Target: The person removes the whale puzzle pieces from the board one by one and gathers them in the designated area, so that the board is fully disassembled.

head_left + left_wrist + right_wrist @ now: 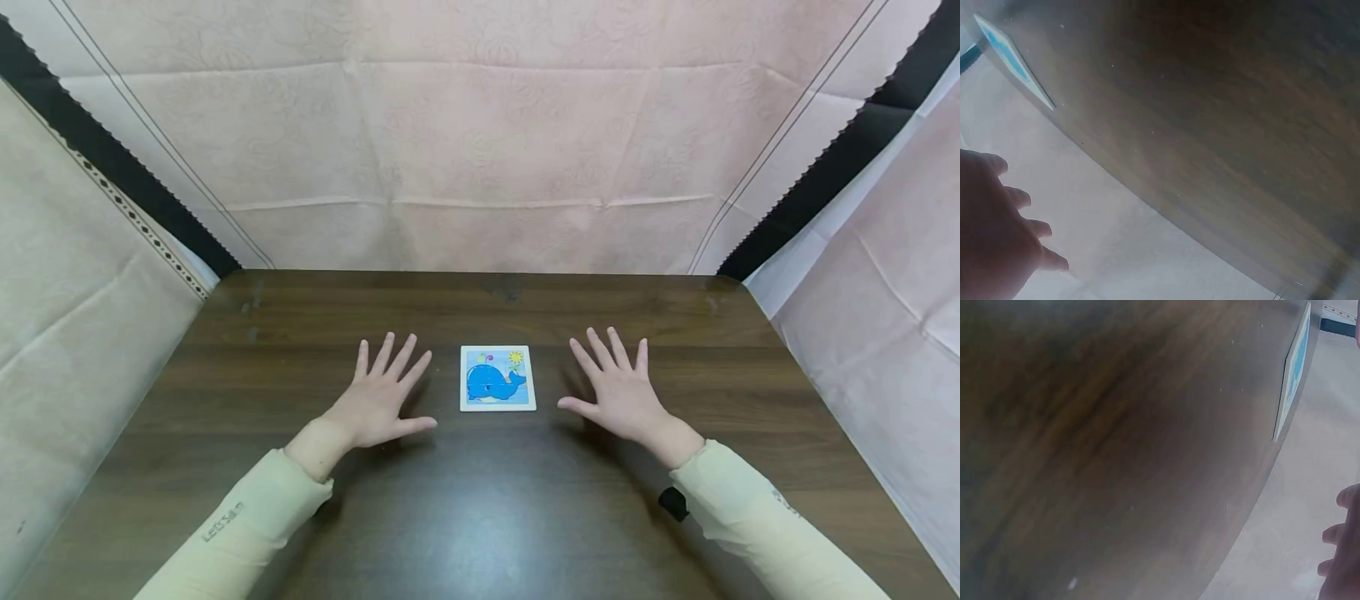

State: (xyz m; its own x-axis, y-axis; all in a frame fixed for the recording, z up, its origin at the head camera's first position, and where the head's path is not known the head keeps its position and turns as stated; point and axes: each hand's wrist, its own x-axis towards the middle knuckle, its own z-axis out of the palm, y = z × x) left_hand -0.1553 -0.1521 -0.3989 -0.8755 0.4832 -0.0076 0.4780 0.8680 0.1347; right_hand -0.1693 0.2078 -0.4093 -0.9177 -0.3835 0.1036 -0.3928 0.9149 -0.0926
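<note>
A square white-bordered picture puzzle or tile (498,378) lies flat on the brown table, showing a blue whale, a yellow sun and a light blue ground. To its left is my left hand (378,398), palm down with fingers straight and spread, holding nothing. My right hand (621,393) is spread in the same way on its right side. Neither hand touches the tile. In the left wrist view the tile (1015,62) appears at the upper left, above the fingers. The right wrist view has the tile (1292,375) near its upper right edge.
The brown wooden table (480,500) ends at a far edge against a pale cloth backdrop (495,150). Cloth sides with dark bands (840,150) slope along left and right. A small black object (673,503) sits under the right sleeve.
</note>
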